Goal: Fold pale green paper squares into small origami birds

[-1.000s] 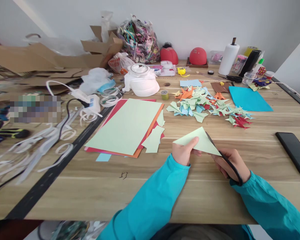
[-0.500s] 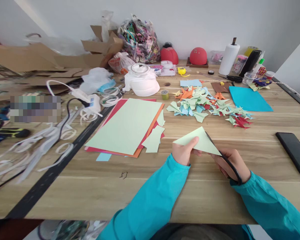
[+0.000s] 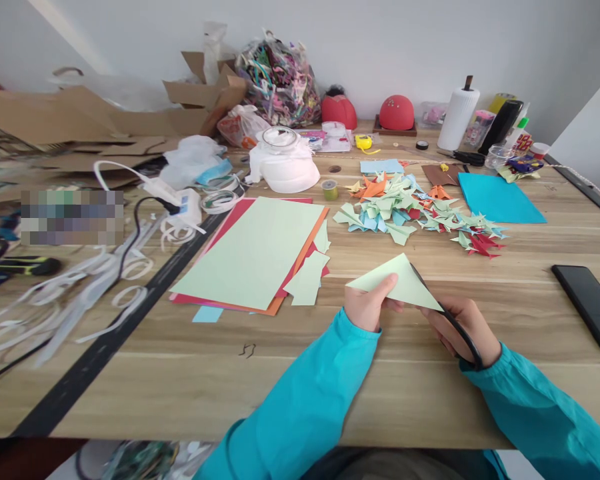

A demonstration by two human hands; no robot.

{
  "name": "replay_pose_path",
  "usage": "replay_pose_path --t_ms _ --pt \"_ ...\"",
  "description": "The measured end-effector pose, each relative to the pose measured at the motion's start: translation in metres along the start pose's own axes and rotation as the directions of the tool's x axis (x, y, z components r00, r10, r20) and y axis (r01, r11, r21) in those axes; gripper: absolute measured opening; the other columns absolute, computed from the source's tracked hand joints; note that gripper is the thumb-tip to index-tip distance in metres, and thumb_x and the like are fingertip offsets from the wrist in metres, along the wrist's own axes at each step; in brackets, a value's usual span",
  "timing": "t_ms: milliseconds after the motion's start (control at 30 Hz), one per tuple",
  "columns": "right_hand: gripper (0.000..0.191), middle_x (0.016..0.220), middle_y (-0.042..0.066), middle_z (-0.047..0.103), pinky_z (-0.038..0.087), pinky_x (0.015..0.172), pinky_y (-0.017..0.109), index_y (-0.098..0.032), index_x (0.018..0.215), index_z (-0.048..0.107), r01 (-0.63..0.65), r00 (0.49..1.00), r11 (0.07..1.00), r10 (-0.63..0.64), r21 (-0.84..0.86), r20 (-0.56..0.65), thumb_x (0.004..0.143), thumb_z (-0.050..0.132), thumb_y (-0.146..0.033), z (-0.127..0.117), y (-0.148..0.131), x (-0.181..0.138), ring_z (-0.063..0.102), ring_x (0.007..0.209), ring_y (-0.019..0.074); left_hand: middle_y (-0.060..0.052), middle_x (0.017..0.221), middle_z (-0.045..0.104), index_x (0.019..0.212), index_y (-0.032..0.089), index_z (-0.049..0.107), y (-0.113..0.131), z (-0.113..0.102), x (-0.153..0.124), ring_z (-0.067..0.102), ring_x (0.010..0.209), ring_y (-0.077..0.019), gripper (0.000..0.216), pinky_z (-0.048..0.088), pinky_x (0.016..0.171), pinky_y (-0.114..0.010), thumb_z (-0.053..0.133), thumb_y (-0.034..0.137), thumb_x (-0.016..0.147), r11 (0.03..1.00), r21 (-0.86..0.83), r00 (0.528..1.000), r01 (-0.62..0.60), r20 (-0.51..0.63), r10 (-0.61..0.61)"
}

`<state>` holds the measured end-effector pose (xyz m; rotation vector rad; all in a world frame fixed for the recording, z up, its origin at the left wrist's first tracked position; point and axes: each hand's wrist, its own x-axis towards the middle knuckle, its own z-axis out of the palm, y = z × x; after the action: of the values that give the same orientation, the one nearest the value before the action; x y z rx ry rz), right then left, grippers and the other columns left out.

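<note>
My left hand [image 3: 367, 305] pinches a pale green triangular piece of paper [image 3: 400, 281] at its lower left corner, holding it just above the wooden table [image 3: 180, 380]. Black-handled scissors [image 3: 455, 327] are gripped in my right hand [image 3: 463, 330], their blades running up along the paper's right edge and partly hidden behind it. Both arms wear teal sleeves.
A stack of coloured paper sheets [image 3: 255, 250] with green offcuts [image 3: 307, 277] lies to the left. A heap of folded paper shapes [image 3: 410, 213] and a blue sheet [image 3: 497, 197] lie beyond. A black phone [image 3: 587, 303] is at right. Cardboard, plastic strips and clutter fill the left and back.
</note>
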<state>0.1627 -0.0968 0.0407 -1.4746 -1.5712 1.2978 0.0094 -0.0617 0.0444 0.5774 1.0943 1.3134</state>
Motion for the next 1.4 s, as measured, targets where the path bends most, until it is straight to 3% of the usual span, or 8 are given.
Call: replay_pose_path --t_ms 667,967,1133,1233,1400 --pt "0.030 0.042 -0.005 0.041 0.025 0.032 0.019 -0.016 0.060 0.051 0.015 1.000 0.997 -0.015 -0.077 -0.005 0.075 0.058 -0.040 0.000 -0.002 0.001 0.035 0.034 0.0062 -0.003 0.049 0.061 0.061 0.008 0.064 -0.001 0.001 0.000 0.052 0.036 -0.0124 0.025 0.043 0.029 -0.021 0.075 0.029 0.051 1.000 -0.011 1.000 -0.007 -0.008 0.007" --pt "0.029 0.042 -0.005 0.041 0.025 0.031 0.019 -0.015 0.064 0.055 -0.016 1.000 0.998 0.016 -0.068 -0.009 0.073 0.060 -0.041 0.000 -0.002 0.003 0.035 0.033 0.0063 -0.004 0.058 0.063 0.063 0.010 0.064 0.003 -0.004 0.009 0.059 0.049 -0.0166 0.029 0.044 0.031 -0.022 0.073 0.034 0.051 0.990 -0.143 0.999 0.017 -0.043 -0.024" --pt "0.028 0.042 -0.006 0.039 0.024 0.030 0.019 -0.014 0.073 0.060 -0.031 0.999 0.999 0.033 0.042 -0.035 0.067 0.066 -0.040 0.001 -0.004 0.004 0.034 0.031 0.0058 -0.002 0.053 0.060 0.068 0.009 0.064 0.008 -0.010 0.015 0.055 0.042 -0.0138 0.030 0.044 0.030 -0.023 0.075 0.028 0.048 0.997 -0.079 0.996 0.023 -0.088 -0.030" --pt "0.036 0.043 -0.007 0.043 0.027 0.030 0.019 -0.013 0.086 0.060 -0.027 0.997 0.982 0.041 0.187 -0.068 0.063 0.070 -0.040 0.001 -0.001 0.006 0.036 0.030 0.0066 -0.002 0.053 0.059 0.068 0.009 0.064 0.009 -0.010 0.015 0.054 0.041 -0.0121 0.030 0.044 0.030 -0.022 0.075 0.029 0.048 0.996 -0.089 0.994 0.016 -0.110 -0.026" --pt "0.049 0.052 -0.001 0.057 0.032 0.029 0.021 -0.013 0.104 0.052 0.025 0.999 0.914 -0.010 0.405 -0.039 0.075 0.056 -0.052 0.005 0.008 0.007 0.041 0.030 0.0085 -0.001 0.053 0.059 0.067 0.009 0.064 0.010 -0.009 0.013 0.053 0.041 -0.0114 0.030 0.043 0.030 -0.021 0.075 0.029 0.049 0.995 -0.099 0.996 0.024 -0.088 -0.033"
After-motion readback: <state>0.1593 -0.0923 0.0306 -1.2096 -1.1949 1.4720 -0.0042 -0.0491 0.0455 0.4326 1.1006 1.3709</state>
